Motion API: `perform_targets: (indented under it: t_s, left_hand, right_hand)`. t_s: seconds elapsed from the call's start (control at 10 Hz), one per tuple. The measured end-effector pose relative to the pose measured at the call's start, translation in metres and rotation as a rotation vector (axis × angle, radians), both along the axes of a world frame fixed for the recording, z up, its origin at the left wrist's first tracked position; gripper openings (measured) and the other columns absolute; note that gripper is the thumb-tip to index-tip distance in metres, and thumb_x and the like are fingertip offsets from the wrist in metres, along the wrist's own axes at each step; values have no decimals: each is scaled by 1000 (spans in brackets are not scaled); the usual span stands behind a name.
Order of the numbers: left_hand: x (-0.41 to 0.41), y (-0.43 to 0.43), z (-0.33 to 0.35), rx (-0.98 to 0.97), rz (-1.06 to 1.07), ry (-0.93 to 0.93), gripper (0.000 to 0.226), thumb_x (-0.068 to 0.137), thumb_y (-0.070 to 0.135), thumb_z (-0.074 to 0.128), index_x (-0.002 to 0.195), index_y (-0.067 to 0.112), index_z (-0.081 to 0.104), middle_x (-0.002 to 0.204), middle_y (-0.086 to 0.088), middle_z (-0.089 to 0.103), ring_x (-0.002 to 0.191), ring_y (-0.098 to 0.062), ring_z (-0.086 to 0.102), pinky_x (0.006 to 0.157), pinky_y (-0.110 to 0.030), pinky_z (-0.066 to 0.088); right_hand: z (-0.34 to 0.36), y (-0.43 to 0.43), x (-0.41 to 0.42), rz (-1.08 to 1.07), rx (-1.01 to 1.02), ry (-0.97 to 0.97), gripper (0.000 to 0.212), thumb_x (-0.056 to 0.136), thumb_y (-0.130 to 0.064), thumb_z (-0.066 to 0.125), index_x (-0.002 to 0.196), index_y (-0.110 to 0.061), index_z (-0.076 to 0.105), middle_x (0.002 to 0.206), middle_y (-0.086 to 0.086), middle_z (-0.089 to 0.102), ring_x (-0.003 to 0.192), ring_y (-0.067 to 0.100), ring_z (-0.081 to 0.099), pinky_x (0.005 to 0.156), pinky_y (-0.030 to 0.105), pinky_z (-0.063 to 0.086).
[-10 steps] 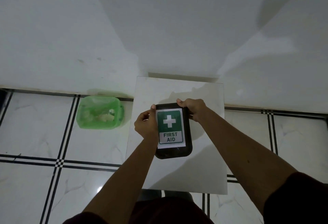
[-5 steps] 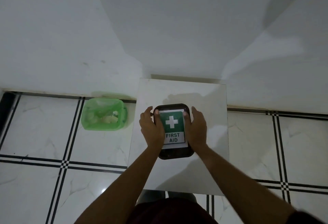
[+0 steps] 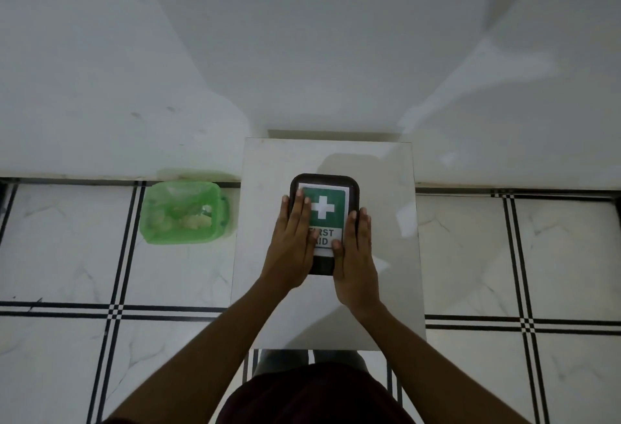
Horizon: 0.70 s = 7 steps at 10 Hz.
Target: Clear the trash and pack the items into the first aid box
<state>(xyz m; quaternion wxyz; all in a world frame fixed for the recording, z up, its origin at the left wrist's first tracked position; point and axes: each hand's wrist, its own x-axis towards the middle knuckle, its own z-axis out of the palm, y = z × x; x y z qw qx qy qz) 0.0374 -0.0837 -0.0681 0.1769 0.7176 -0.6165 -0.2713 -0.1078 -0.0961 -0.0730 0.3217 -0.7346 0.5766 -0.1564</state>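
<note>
A closed black first aid box, with a green and white cross label on its lid, lies in the middle of a small white table. My left hand lies flat over the box's left edge, its fingers stretched across the lid. My right hand clasps the right edge, thumb on the label. Both hands hold the box down against the table. Nothing else lies on the table top.
A green plastic bin with crumpled trash inside stands on the tiled floor left of the table, against the white wall. My dark clothing fills the bottom of the view.
My right hand slid from the box's far corner to its right side. Both hands have come down over the lid's edges. The box has stayed in place.
</note>
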Motion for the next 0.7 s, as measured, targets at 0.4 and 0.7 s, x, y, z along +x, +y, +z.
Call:
perform_targets:
  t_s: [0.4,0.7]
  left_hand:
    - [-4,5,4,8,-7,-100,62,100,38,28,151,19,0,160,-5,-8,147,-19,-16,119,-41,-1]
    - [11,-16,53,-11,70,12,60,97,46,17,148,15,24,160,-8,17,148,-18,3,121,-38,7]
  right_hand:
    - [7,-14,-5,122,-90,177,59,100,-39,21,149,-12,1,160,9,8,149,22,3,120,43,16]
    - [48,-43,-4,108,-119,206,64,99,-45,6,149,-7,19,158,15,19,148,26,7,121,45,12]
